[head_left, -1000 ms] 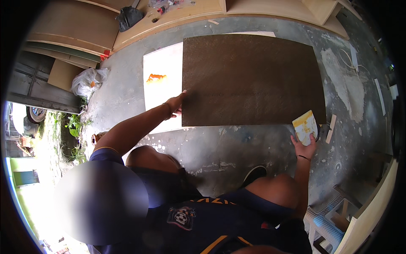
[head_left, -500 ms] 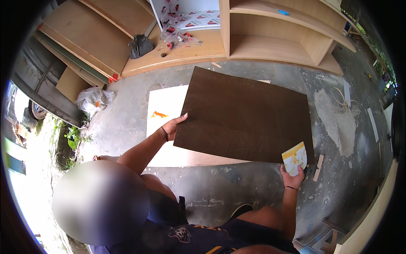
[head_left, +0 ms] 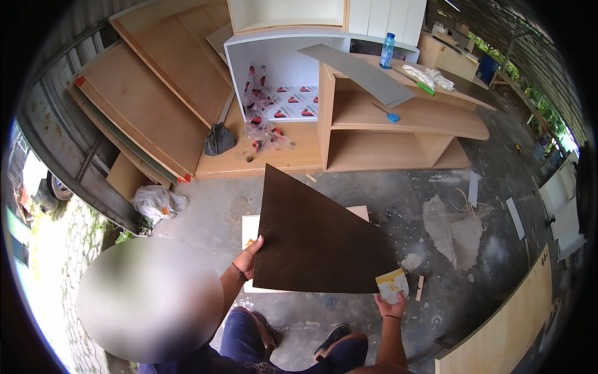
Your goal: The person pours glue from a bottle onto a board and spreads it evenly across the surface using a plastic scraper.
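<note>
Here, dark brown sheet — thin, matte, tilted up, left hand gripping edge, right hand pinching yellow sponge w/ corner.

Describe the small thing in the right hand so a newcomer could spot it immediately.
Start at the big dark brown sheet held up over the concrete floor. At its lower right corner, the right hand holds a small yellow-and-white pad, the only bright, pale item against the dark sheet.

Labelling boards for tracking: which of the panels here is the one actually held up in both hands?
The dark brown panel, tilted up off the floor, left hand on its edge, right hand at its corner. The tan boards lean untouched.
</note>
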`<act>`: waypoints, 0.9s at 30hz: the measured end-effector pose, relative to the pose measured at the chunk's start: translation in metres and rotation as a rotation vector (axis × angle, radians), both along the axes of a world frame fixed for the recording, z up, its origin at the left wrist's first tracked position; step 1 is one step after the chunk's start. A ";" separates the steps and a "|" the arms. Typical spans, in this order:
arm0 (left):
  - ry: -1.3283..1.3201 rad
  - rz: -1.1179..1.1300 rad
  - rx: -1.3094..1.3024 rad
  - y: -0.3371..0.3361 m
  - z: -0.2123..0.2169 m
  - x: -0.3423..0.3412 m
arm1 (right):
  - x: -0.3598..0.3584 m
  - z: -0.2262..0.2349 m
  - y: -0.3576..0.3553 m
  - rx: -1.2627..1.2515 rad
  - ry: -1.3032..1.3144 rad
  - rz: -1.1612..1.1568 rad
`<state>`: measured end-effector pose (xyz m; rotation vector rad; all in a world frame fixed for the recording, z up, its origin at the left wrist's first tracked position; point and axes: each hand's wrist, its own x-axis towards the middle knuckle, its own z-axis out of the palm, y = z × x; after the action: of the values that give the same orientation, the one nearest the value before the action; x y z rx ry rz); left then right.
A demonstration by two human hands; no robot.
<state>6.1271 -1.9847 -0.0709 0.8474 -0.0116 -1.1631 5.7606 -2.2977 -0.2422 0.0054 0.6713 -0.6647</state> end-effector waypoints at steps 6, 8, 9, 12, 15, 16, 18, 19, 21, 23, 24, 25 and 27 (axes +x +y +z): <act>-0.079 0.130 0.064 0.065 0.126 -0.031 | 0.035 0.073 0.044 0.200 0.010 -0.028; -0.108 0.195 0.044 0.086 0.159 -0.036 | 0.049 0.109 0.057 0.224 -0.027 0.005; -0.118 0.222 0.032 0.096 0.175 -0.040 | 0.055 0.130 0.060 0.231 -0.057 0.033; -0.108 0.264 -0.087 0.110 0.225 -0.041 | 0.077 0.177 0.058 0.069 -0.045 0.064; -0.152 0.365 -0.092 0.126 0.260 -0.035 | 0.102 0.240 0.051 -0.049 -0.024 0.106; -0.170 0.407 -0.067 0.132 0.270 -0.034 | 0.111 0.264 0.049 -0.080 0.001 0.090; -0.213 0.512 -0.024 0.138 0.281 -0.031 | 0.132 0.312 0.044 -0.139 0.019 0.073; -0.237 0.572 -0.004 0.139 0.287 -0.030 | 0.142 0.335 0.042 -0.167 0.012 0.068; -0.268 0.622 0.040 0.138 0.294 -0.026 | 0.157 0.370 0.028 -0.260 -0.028 0.116; -0.214 0.620 -0.129 0.137 0.286 -0.014 | 0.180 0.396 0.010 -0.325 -0.061 0.150; -0.221 0.638 -0.178 0.136 0.280 -0.005 | 0.196 0.404 -0.001 -0.319 -0.047 0.163; -0.229 0.667 -0.204 0.126 0.280 0.000 | 0.215 0.412 -0.013 -0.368 -0.067 0.190; -0.236 0.728 -0.256 0.099 0.282 0.008 | 0.252 0.429 -0.045 -0.402 -0.067 0.233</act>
<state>6.1349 -1.8857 0.2116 0.6687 -0.0412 -0.3659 6.0125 -2.3426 0.1870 -0.4148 0.4565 -0.5622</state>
